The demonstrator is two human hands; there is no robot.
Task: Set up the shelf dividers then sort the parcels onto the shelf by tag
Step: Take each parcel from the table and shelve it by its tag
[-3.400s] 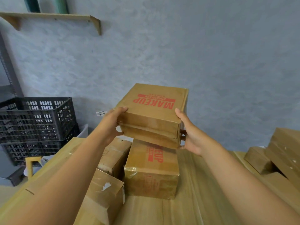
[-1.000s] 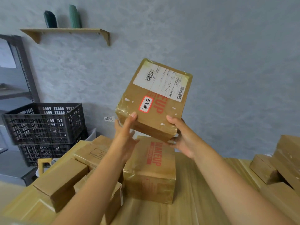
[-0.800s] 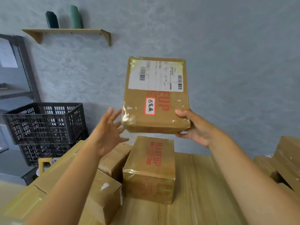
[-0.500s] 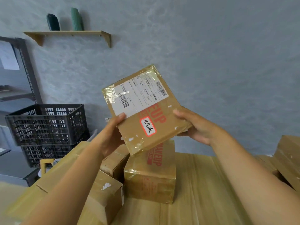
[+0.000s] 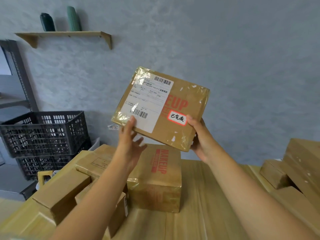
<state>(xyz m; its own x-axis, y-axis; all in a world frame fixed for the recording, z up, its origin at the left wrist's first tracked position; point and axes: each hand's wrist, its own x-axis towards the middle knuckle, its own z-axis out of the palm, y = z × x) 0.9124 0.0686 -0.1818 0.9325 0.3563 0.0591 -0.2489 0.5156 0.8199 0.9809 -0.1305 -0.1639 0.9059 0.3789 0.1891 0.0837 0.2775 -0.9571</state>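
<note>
I hold a flat brown cardboard parcel [image 5: 174, 101] up in front of the grey wall, its labelled face toward me. It carries a white shipping label with barcodes, red "EUP" print and a red-bordered handwritten tag [image 5: 177, 118]. My left hand [image 5: 130, 137] grips its lower left corner, thumb on the label. My right hand [image 5: 200, 135] grips the lower right corner beside the tag. Below it a taller "MAKEUP" parcel [image 5: 156, 177] stands on the wooden table [image 5: 199, 205].
Several brown parcels [image 5: 65, 189] lie on the table's left, more boxes [image 5: 297, 167] at the right edge. Black plastic crates [image 5: 43, 134] are stacked at the left by a metal rack [image 5: 19, 75]. A wooden wall shelf [image 5: 67, 34] holds two green bottles.
The parcel was lifted off the stack and flipped label side up. Over the last half second it has turned clockwise, and both hands hold its lower corners again.
</note>
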